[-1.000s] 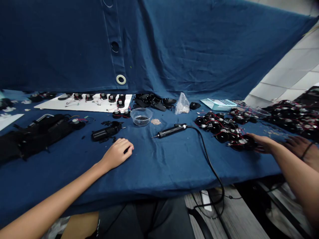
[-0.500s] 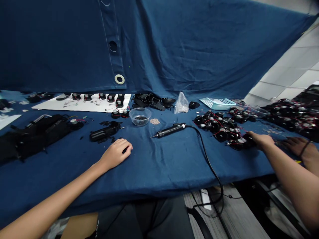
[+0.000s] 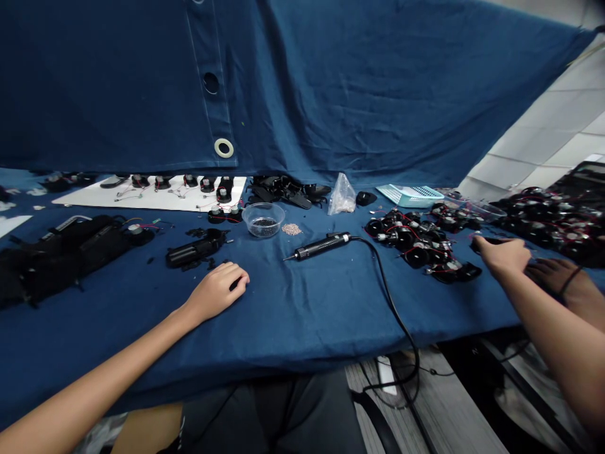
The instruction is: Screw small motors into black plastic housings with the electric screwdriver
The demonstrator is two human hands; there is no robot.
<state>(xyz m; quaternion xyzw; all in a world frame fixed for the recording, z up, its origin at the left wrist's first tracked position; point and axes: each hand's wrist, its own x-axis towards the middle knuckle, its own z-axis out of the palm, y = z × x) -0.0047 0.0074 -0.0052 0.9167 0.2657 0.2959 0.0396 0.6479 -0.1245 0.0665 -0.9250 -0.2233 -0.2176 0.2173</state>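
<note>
My left hand (image 3: 220,291) lies on the blue cloth with its fingers curled in. A dark gap shows between thumb and forefinger, and whatever may be inside is hidden. To its upper left is a black plastic housing (image 3: 196,250). My right hand (image 3: 505,255) is closed on a dark part with a thin red wire, mostly covered by the fingers. Left of it lies a pile of black round motor parts with red wires (image 3: 416,243). Between my hands lies a black electric screwdriver (image 3: 324,246), its cable (image 3: 394,302) running off the table's front edge.
A clear bowl of dark screws (image 3: 263,221) stands beside a small heap of beads (image 3: 292,229). Behind are a plastic bag (image 3: 342,195), a light-blue basket (image 3: 410,197) and a white board (image 3: 179,197) with motor parts. Another person's hand (image 3: 560,277) is close to my right.
My right hand has drawn back from the motor-part pile to the right, with a dark part in its fingers. My left hand stays in place. The view has shifted slightly.
</note>
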